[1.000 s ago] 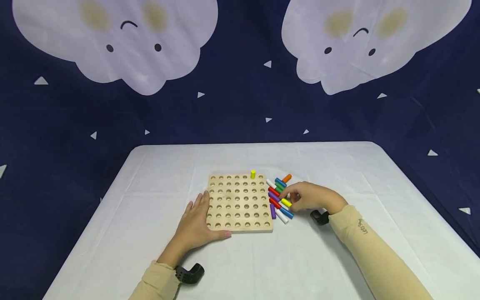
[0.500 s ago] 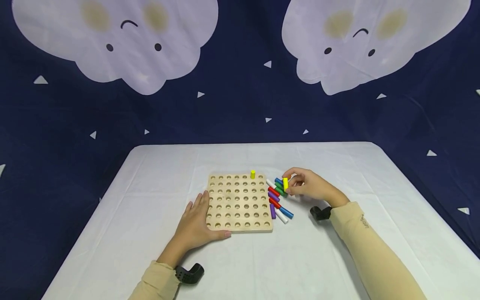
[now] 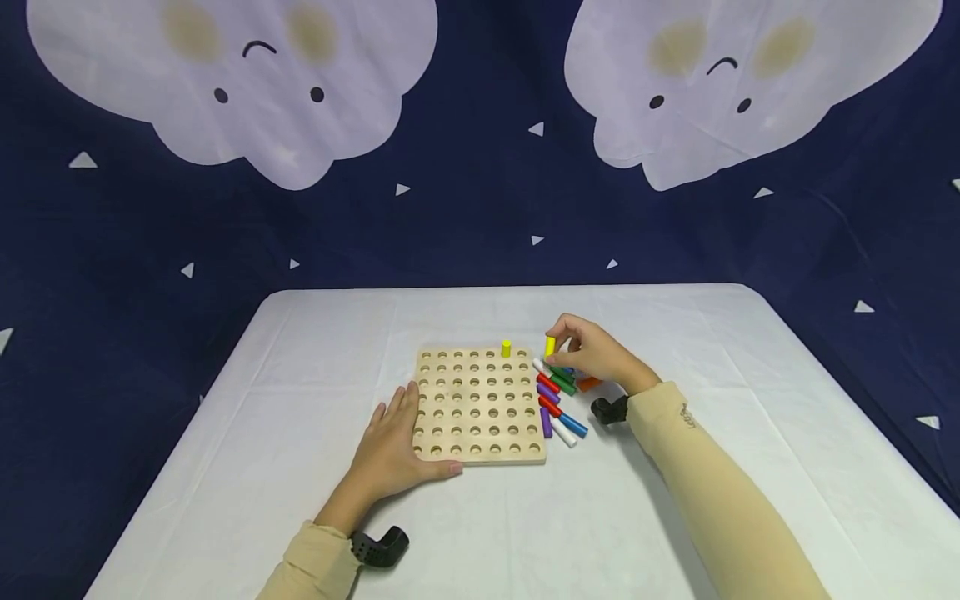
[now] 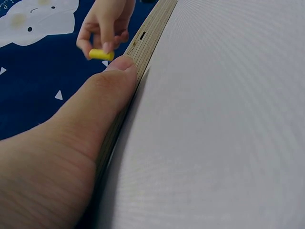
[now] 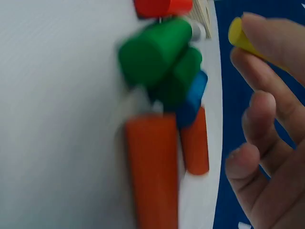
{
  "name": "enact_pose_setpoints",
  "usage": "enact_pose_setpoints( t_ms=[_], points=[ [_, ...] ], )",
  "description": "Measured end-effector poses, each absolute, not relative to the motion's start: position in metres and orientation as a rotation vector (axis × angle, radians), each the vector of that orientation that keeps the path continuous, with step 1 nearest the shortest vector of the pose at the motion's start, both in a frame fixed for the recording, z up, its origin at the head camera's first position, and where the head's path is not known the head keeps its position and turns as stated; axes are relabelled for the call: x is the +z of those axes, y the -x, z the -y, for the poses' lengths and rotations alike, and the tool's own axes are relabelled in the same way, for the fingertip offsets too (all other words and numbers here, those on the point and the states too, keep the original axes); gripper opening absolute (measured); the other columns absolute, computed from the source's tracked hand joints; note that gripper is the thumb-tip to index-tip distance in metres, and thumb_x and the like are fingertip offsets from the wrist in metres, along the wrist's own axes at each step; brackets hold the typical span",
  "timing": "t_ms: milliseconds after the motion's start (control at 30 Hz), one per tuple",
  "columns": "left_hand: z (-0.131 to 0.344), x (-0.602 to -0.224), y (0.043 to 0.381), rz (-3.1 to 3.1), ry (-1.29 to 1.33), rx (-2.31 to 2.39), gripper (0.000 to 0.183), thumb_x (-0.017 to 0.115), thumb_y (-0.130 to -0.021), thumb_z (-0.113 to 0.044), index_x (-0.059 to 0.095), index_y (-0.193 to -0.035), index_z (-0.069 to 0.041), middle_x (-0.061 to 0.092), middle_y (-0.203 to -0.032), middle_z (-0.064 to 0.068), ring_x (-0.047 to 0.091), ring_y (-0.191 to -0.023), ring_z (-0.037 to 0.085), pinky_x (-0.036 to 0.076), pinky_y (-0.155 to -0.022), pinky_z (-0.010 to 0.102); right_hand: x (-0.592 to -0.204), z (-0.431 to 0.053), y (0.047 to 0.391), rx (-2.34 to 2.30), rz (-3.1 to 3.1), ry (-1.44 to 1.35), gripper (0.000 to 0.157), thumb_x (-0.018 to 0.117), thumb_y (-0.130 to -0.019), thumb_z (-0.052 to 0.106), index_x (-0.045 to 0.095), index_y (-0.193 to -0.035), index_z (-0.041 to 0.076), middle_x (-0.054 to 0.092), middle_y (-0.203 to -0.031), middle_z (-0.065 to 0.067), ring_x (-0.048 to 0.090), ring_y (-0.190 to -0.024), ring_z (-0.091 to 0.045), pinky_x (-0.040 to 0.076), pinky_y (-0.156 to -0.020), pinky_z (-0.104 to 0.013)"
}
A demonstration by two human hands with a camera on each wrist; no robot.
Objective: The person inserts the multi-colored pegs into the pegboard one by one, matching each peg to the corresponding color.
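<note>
My right hand [image 3: 592,346] pinches a yellow peg [image 3: 551,347] between thumb and index finger, just off the back right corner of a square wooden pegboard [image 3: 483,406]. The held peg is upright in the head view; the right wrist view shows one end of this yellow peg [image 5: 236,32] and the other fingers loosely bent. Another yellow peg [image 3: 506,349] stands in a hole of the back row. My left hand [image 3: 386,454] rests at the board's front left corner, fingers straight along its left side. In the left wrist view the thumb [image 4: 102,88] lies against the front edge.
Loose pegs lie in a pile along the board's right side, among them green [image 5: 157,52], orange [image 5: 152,167], purple [image 3: 545,422] and blue [image 3: 575,425] ones. A white cloth [image 3: 300,417] covers the table. Behind it hangs a dark blue backdrop [image 3: 480,208] with clouds.
The right hand has taken the yellow peg from the pile, lifted it and carried it left and away toward the board's back right corner. The left hand and the board have stayed put.
</note>
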State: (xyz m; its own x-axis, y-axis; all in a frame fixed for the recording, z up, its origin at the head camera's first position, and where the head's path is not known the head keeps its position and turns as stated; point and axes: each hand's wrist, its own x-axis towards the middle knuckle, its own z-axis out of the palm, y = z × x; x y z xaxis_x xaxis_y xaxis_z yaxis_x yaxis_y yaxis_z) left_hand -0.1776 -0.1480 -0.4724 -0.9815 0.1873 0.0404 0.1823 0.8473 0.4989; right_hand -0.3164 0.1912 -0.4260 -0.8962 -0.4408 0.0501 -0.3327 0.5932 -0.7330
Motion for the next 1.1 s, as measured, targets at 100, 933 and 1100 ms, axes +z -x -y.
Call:
enact_pose_setpoints(
  t_ms=[100, 933, 1100],
  points=[
    [0.149, -0.473, 0.178, -3.01, -0.296, 0.808, 0.15, 0.071, -0.054, -0.087, 0.008, -0.158, 0.0, 0.014, -0.166, 0.015, 0.012, -0.155, 0.031, 0.006, -0.127, 0.05, -0.426, -0.177, 0.323, -1.152, -2.729, 0.672, 0.029, 0.078, -0.087, 0.017, 0.06, -0.109, 0.014, 0.068, -0.102, -0.005, 0.055, -0.073, -0.02, 0.049, -0.068, -0.029],
    [0.148, -0.471, 0.179, -3.005, -0.282, 0.784, 0.15, 0.073, -0.053, -0.086, 0.007, -0.159, -0.002, 0.015, -0.166, 0.015, 0.012, -0.155, 0.03, 0.006, -0.127, 0.049, -0.423, -0.145, 0.326, -0.747, -2.91, 0.808, 0.017, 0.076, -0.088, 0.017, 0.064, -0.099, 0.022, 0.073, -0.103, 0.002, 0.065, -0.088, -0.018, 0.054, -0.08, -0.036],
    [0.147, -0.471, 0.179, -3.008, -0.286, 0.8, 0.15, 0.072, -0.053, -0.086, 0.007, -0.159, -0.001, 0.016, -0.165, 0.016, 0.013, -0.155, 0.032, 0.007, -0.127, 0.05, -0.423, -0.146, 0.325, -0.684, -2.916, 0.883, 0.016, 0.076, -0.088, 0.015, 0.066, -0.098, 0.021, 0.074, -0.102, 0.004, 0.065, -0.092, -0.019, 0.054, -0.083, -0.038]
  ],
)
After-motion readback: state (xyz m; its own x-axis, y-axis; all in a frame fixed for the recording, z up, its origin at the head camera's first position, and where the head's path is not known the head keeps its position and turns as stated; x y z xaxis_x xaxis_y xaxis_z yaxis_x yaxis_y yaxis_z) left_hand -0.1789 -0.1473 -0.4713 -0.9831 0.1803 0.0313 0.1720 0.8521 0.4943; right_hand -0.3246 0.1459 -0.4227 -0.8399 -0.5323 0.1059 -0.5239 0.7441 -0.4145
